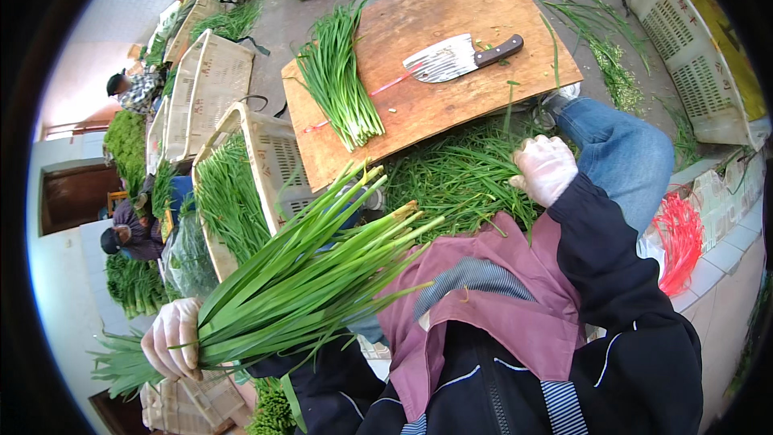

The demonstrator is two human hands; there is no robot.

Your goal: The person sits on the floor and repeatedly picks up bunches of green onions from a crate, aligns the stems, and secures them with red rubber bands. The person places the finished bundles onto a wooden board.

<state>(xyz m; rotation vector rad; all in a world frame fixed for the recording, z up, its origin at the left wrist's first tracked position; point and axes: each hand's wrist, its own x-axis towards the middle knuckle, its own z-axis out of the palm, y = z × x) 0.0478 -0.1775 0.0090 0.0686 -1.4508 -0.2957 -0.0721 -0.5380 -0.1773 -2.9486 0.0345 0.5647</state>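
My left hand (174,338), in a thin pale glove, grips a loose bunch of garlic chives (302,278) by its leafy part. The cut stem ends point up and right, over my lap. My gloved right hand (545,170) is curled into a fist above a heap of loose green leaves (465,175); nothing shows in it. Ahead, a wooden board (435,6) carries a tied bundle of chives (338,72) at its left, lying on a pink strip. A cleaver (447,60) with a dark handle lies right of the bundle.
A plastic crate (275,151) with chives (232,193) stands left of the board. Another crate (694,54) is at the far right. Pink plastic strips (679,241) hang by my right knee. Several people sit at left, among them one in a checked shirt (142,90).
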